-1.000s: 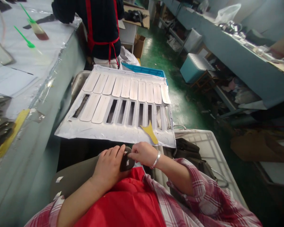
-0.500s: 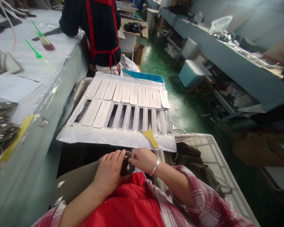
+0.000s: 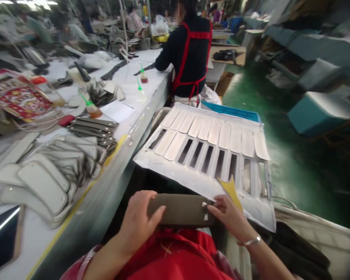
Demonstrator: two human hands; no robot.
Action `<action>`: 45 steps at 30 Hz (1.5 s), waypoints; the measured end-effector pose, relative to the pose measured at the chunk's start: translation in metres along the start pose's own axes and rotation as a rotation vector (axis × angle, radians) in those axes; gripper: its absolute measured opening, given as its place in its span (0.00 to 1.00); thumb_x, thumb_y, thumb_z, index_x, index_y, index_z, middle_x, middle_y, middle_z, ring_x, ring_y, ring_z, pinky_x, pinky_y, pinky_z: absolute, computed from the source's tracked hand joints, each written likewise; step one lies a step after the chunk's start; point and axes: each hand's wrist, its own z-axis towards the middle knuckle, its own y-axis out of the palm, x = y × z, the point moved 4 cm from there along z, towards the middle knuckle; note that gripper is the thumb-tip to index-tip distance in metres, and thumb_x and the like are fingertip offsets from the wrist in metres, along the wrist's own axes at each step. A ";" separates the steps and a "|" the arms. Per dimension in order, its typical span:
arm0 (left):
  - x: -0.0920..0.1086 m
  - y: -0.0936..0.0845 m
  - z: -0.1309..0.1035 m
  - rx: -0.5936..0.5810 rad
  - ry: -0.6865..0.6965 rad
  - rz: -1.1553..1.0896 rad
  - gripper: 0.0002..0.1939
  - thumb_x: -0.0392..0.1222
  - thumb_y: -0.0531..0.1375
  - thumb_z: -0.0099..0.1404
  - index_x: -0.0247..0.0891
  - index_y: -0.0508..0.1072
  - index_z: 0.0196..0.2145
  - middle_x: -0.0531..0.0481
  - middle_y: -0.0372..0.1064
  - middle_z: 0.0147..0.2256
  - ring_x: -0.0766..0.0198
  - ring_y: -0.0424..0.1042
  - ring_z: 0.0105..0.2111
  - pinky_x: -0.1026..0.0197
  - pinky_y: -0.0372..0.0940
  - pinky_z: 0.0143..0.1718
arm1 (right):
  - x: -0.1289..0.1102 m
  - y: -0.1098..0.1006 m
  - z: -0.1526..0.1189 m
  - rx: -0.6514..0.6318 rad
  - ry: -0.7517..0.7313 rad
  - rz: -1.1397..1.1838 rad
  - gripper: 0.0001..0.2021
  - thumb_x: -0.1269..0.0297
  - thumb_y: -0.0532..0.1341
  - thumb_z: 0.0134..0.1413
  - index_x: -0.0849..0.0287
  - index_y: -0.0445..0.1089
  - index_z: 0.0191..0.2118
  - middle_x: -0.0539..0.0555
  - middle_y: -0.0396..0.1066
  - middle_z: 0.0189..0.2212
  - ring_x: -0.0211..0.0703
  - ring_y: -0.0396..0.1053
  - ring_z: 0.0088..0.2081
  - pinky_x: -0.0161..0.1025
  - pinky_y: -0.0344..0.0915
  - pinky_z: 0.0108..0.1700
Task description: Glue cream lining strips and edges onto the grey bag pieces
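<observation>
An olive-grey strip (image 3: 181, 210) with rounded edges lies level between my hands, above a red apron. My left hand (image 3: 140, 217) is closed around its left end, thumb on top. At the other end, my right hand (image 3: 229, 216) pinches the strip beside two small white bits. Just beyond my hands is a white slotted board (image 3: 160, 165). Pale oblong pieces (image 3: 216, 133) line its back row, and two more cover slots in the front row. A yellow forked scraper (image 3: 231, 190) rests on the board's near edge, close to my right hand.
On the left table, pale panels (image 3: 43, 181) are piled near a phone (image 3: 6, 237), olive strips (image 3: 90, 126) and glue bottles (image 3: 93, 111). A co-worker (image 3: 189, 58) in a red-strapped apron stands ahead. A blue crate (image 3: 233, 111) is behind the board; dark fabric (image 3: 300, 245) lies right.
My view has swung left, bringing more of the table into sight. The strip now shows its broad face; earlier my hands were close together over a mostly hidden dark piece.
</observation>
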 end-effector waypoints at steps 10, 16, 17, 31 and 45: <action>-0.091 -0.019 -0.034 -0.248 -0.654 -0.644 0.17 0.55 0.54 0.59 0.37 0.65 0.24 0.60 0.54 0.17 0.71 0.52 0.17 0.68 0.49 0.19 | -0.140 0.109 -0.012 -0.263 -0.783 -0.561 0.43 0.39 0.59 0.39 0.61 0.54 0.59 0.61 0.56 0.57 0.54 0.54 0.56 0.51 0.49 0.58; -0.095 -0.013 -0.028 -0.227 -0.668 -0.677 0.17 0.54 0.57 0.55 0.36 0.67 0.22 0.59 0.58 0.16 0.71 0.55 0.17 0.67 0.51 0.20 | -0.144 0.136 -0.007 -0.286 -0.767 -0.644 0.43 0.37 0.56 0.42 0.60 0.53 0.59 0.60 0.56 0.57 0.54 0.54 0.55 0.51 0.48 0.56; -0.097 -0.013 -0.027 -0.225 -0.657 -0.666 0.17 0.54 0.58 0.54 0.36 0.68 0.21 0.58 0.59 0.17 0.70 0.56 0.18 0.67 0.52 0.20 | -0.144 0.136 -0.007 -0.289 -0.762 -0.651 0.42 0.37 0.56 0.42 0.60 0.53 0.59 0.60 0.56 0.57 0.54 0.54 0.55 0.51 0.49 0.56; -0.099 -0.015 -0.018 -0.233 -0.497 -0.543 0.14 0.49 0.57 0.55 0.37 0.65 0.19 0.56 0.62 0.19 0.68 0.59 0.21 0.66 0.54 0.23 | -0.148 0.140 -0.007 -0.308 -0.733 -0.700 0.41 0.38 0.55 0.44 0.60 0.53 0.60 0.60 0.56 0.57 0.55 0.54 0.55 0.50 0.49 0.55; -0.105 -0.014 -0.003 -0.328 -0.295 -0.307 0.25 0.46 0.57 0.56 0.38 0.59 0.50 0.57 0.62 0.26 0.65 0.66 0.27 0.61 0.62 0.31 | -0.144 0.126 -0.011 -0.345 -0.756 -0.724 0.45 0.38 0.57 0.41 0.62 0.49 0.61 0.62 0.56 0.55 0.55 0.54 0.53 0.50 0.49 0.54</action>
